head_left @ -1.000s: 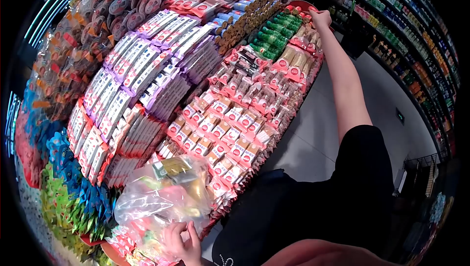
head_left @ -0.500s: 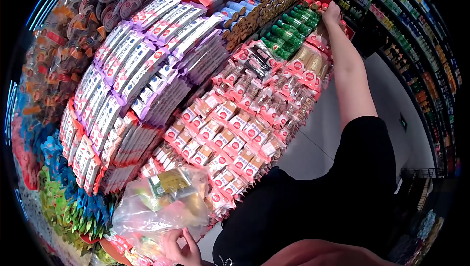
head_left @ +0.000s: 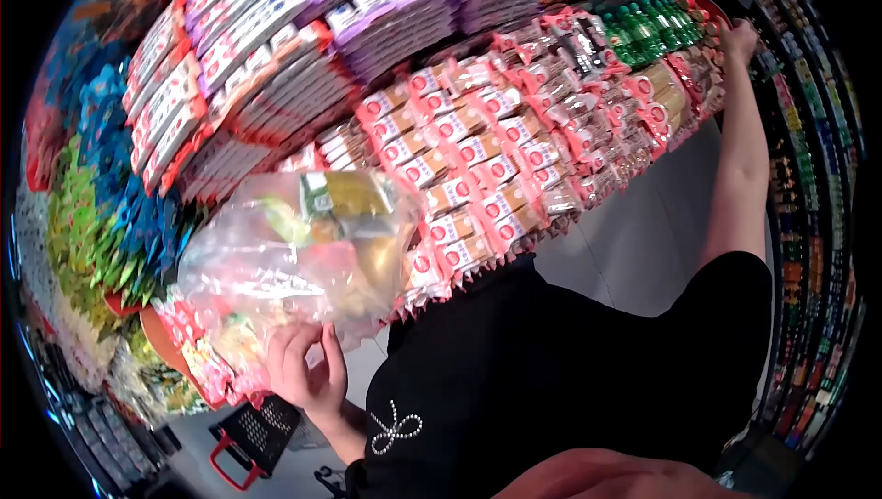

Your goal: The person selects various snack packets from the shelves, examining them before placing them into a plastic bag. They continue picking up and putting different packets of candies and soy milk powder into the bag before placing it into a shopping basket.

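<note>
At the lower left, my left hand has its fingers curled and pinched at the near edge of a clear plastic bag. The bag lies on the packed snacks and holds a green and yellow packet and other items that blur together. My right arm reaches to the far right end of the display, where my right hand is closed beside the red rim near the green bottles. Whatever its fingers hold is hidden.
Pink-wrapped snack packs fill the middle of the display. Purple and white packets are stacked behind them, with blue bags at the left. A black basket with a red handle stands on the floor. Stocked shelves line the right.
The view has turned, so the display sits higher and flatter. My left hand shows higher up with more of its wrist, still at the bag. My right hand appears farther right. The basket has come into view.
</note>
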{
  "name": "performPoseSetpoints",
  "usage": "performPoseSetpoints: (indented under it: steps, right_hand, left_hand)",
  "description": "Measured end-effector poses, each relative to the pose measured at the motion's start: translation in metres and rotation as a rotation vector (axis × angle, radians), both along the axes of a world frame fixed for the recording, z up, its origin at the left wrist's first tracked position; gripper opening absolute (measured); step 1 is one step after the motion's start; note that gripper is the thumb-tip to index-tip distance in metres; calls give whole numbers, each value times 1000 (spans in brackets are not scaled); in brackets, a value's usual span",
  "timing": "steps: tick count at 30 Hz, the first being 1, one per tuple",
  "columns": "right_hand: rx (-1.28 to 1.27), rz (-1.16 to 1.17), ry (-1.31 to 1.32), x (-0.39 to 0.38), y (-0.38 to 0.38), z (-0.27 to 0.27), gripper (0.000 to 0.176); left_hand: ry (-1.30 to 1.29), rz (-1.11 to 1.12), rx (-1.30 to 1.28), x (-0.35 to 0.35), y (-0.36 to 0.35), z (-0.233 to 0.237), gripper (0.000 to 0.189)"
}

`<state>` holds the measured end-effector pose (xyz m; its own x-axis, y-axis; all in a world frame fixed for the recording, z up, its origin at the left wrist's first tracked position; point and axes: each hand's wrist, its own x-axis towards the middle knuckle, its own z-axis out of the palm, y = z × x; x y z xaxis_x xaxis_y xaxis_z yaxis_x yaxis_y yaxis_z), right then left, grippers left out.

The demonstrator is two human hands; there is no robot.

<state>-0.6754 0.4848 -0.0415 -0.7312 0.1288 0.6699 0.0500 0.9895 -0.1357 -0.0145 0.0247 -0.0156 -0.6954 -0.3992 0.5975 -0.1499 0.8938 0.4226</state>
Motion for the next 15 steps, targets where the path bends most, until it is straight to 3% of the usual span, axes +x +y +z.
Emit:
performPoseSetpoints:
  steps: [4,6,8,10,11,12,13,14,15]
  right_hand:
    - [287,118,309,16,-27,54,42]
    - [432,279,442,78,-79,91,40]
    - [144,528,369,177,-148,115,32]
    - [-57,992,278,282,-201,121,25]
    - [39,1204,294,332,-221,123,22]
    - [-26,1436,271,385,-247,121,22]
    - [-48,1508,230,441,-270,118,26]
    - [-99,1658,118,468,-278,106,28]
    - [-45,1961,6,481,-288,101,25]
  left_hand:
    - [53,20,26,13,-4,0,16]
    - [109,20,27,20,-8,-2,16]
    - [166,37,22,25,-11,-8,17]
    - [199,42,2,26,-14,-9,15]
    - [201,51,-3,25,-15,-9,15]
    - [163,53,18,24,-16,-8,16]
    - [123,54,43,23,-17,-8,16]
    - [45,29,56,24,-19,-9,17]
    - [-20,15,11,23,-19,-9,19]
